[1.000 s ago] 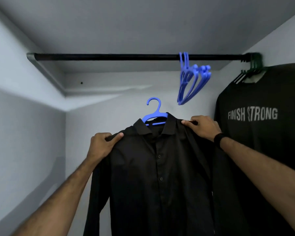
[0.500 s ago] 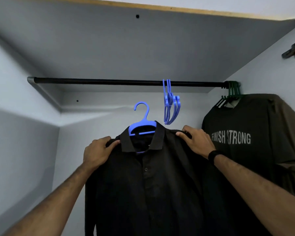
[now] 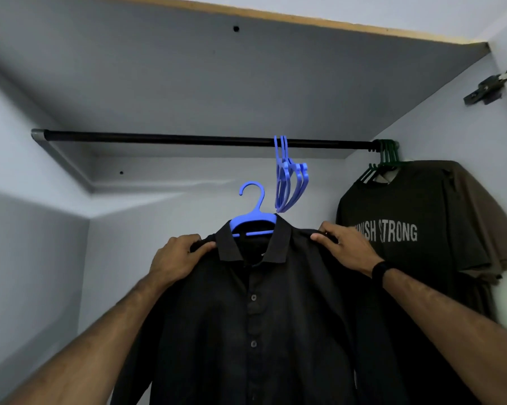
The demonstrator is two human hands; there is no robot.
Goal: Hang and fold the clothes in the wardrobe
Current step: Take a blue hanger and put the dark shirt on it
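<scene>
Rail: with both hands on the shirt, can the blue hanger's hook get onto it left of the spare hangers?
Probably yes. The rail is bare left of the spare blue hangers, and the hook sits below that stretch. Left hand and right hand grip the black shirt shoulders.

Shirt lifted toward the rail
The blue hanger (image 3: 253, 213) with the black shirt (image 3: 264, 302) now sits higher, its hook nearer the rail (image 3: 164, 139).
</scene>
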